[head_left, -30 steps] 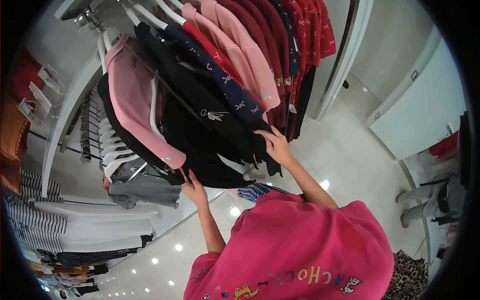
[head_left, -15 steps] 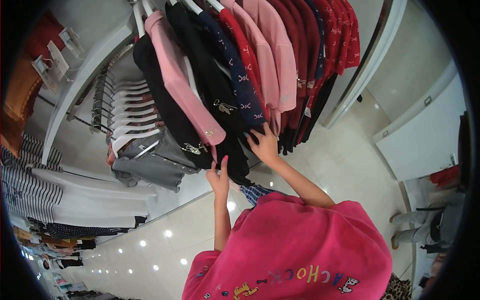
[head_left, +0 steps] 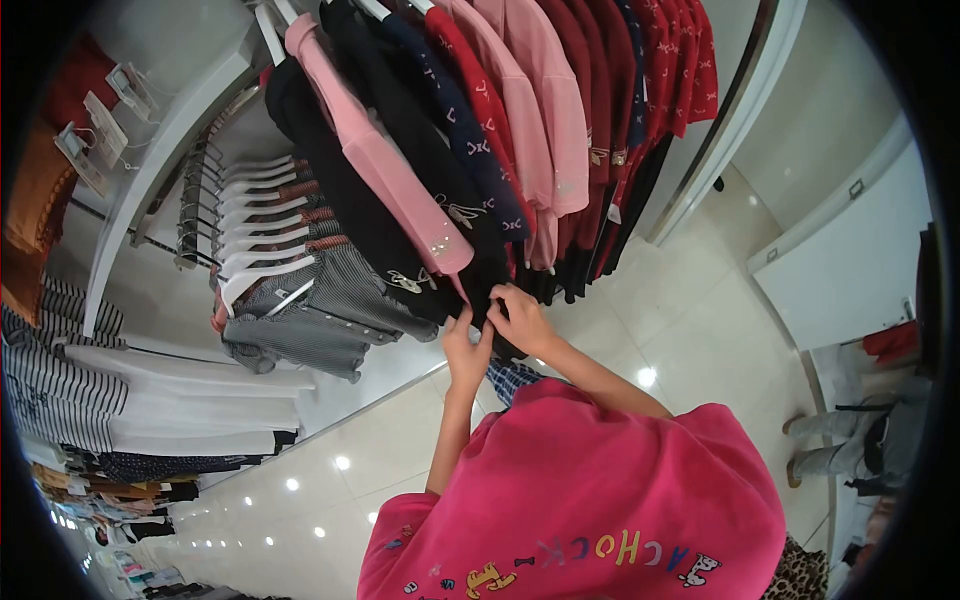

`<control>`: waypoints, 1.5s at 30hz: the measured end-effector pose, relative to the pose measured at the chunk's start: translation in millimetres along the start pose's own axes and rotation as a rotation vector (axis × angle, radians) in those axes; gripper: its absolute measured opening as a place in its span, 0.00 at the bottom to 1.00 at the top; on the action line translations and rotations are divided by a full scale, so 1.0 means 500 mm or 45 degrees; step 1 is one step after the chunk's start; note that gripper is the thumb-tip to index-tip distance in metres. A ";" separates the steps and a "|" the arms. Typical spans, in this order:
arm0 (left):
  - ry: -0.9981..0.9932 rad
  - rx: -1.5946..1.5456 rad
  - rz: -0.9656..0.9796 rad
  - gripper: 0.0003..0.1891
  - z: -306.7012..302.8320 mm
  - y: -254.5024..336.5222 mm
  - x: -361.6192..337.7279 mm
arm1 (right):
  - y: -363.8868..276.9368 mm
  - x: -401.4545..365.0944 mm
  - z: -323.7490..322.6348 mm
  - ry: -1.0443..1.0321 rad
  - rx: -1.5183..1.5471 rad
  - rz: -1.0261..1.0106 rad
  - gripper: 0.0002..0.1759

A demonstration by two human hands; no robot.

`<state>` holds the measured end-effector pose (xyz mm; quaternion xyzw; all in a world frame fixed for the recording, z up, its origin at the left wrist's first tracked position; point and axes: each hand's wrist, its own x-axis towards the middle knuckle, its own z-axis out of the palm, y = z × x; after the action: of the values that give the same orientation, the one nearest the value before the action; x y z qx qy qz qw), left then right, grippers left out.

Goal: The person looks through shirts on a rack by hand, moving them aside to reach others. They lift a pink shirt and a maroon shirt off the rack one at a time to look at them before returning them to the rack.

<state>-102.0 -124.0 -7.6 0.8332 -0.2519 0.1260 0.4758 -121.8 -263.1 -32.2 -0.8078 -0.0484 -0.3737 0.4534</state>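
My left hand is closed at the lower edge of a pink shirt, where a narrow pink strip reaches the fingertips. Close beside it, my right hand pinches the bottom of a black shirt hanging behind the pink one. The fingers partly hide the cloth, and the two fabrics overlap there. Shiny decoration dots the pink sleeve. Another black shirt with a silvery ornament hangs in front, to the left. Behind hangs a navy patterned shirt.
Farther along the rail are red patterned shirts. Grey striped tops hang on white hangers at left, beside a curved white frame. A person's grey-trousered legs show at right above the shiny tiled floor.
My right hand has moved down and left from the navy shirt to the black one. My left hand has shifted right, and the pink shirt's lower end has swung right with it.
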 end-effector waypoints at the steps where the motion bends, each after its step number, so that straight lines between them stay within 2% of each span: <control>1: -0.038 0.009 0.004 0.20 0.004 -0.002 -0.002 | -0.006 -0.002 -0.004 -0.037 -0.060 -0.004 0.13; 3: -0.167 0.067 -0.133 0.24 0.005 -0.012 -0.009 | -0.016 -0.002 -0.013 -0.110 -0.176 -0.016 0.15; 5: -0.241 0.121 -0.203 0.26 0.009 -0.018 -0.013 | -0.011 0.002 -0.008 -0.069 -0.044 0.019 0.17; 8: -0.131 0.088 0.006 0.30 0.013 -0.021 -0.014 | -0.014 0.004 -0.009 -0.024 0.021 0.022 0.18; 11: -0.210 0.110 -0.047 0.31 -0.001 -0.006 -0.005 | -0.043 0.020 -0.022 -0.004 0.074 0.051 0.18; 14: -0.265 -0.009 -0.033 0.35 -0.010 0.001 -0.001 | -0.038 0.022 -0.019 0.009 0.105 0.161 0.16; 17: -0.339 -0.198 -0.146 0.38 -0.041 0.040 0.016 | -0.025 0.022 -0.017 -0.005 0.116 0.224 0.15; 18: -0.246 -0.162 0.001 0.38 -0.036 0.019 0.014 | -0.023 0.021 -0.018 -0.015 0.119 0.234 0.15; 21: -0.089 0.018 -0.045 0.36 -0.049 -0.023 0.003 | -0.024 0.020 -0.021 -0.031 0.071 0.260 0.15; 22: -0.093 -0.007 -0.096 0.29 -0.053 -0.035 0.005 | -0.032 0.018 -0.022 -0.040 0.070 0.245 0.15; 25: -0.155 -0.311 -0.481 0.26 -0.049 -0.038 0.023 | -0.063 -0.002 0.003 -0.218 0.132 0.283 0.18; 26: -0.123 -0.072 -0.328 0.27 -0.046 -0.013 0.029 | -0.074 -0.005 0.017 -0.196 0.170 0.185 0.18; 27: -0.022 -0.036 -0.351 0.27 -0.039 -0.004 0.040 | -0.084 -0.003 0.024 -0.172 0.208 0.085 0.18; 28: 0.020 -0.065 -0.467 0.27 -0.039 0.002 0.054 | -0.087 0.001 0.023 -0.273 0.279 0.110 0.17; 30: 0.086 -0.028 -0.694 0.26 -0.052 0.010 0.078 | -0.088 0.009 0.027 -0.338 0.256 -0.030 0.17; 31: 0.240 -0.085 -0.437 0.21 -0.048 0.002 0.076 | -0.084 0.011 0.031 -0.367 0.228 -0.074 0.18; 34: 0.232 0.129 -0.418 0.19 -0.074 -0.043 0.074 | -0.072 0.033 0.036 -0.113 0.236 -0.081 0.20; 37: 0.290 0.199 -0.315 0.21 -0.108 -0.069 0.068 | -0.055 0.073 0.033 0.344 -0.037 0.234 0.25; 39: 0.285 0.279 -0.327 0.22 -0.133 -0.076 0.061 | -0.033 0.107 0.022 0.205 -0.063 0.227 0.20; 40: 0.216 0.371 -0.440 0.23 -0.142 -0.088 0.060 | -0.019 0.119 0.016 0.135 -0.078 0.224 0.18; 42: 0.248 0.314 -0.379 0.23 -0.149 -0.105 0.059 | 0.085 0.101 0.061 -0.204 0.008 0.246 0.13; 43: 0.266 0.284 -0.345 0.22 -0.151 -0.103 0.064 | 0.093 0.109 0.066 -0.372 0.050 0.252 0.11; 44: 0.231 0.262 -0.392 0.19 -0.155 -0.098 0.066 | 0.088 0.099 0.078 -0.347 0.074 0.185 0.03; 45: 0.195 0.239 -0.436 0.16 -0.161 -0.079 0.072 | 0.078 0.080 0.101 -0.238 0.072 0.078 0.04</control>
<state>-48.1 -49.2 21.5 0.8926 -0.0568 0.1290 0.4283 -48.7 -257.2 -49.0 -0.8272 -0.0764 -0.2812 0.4805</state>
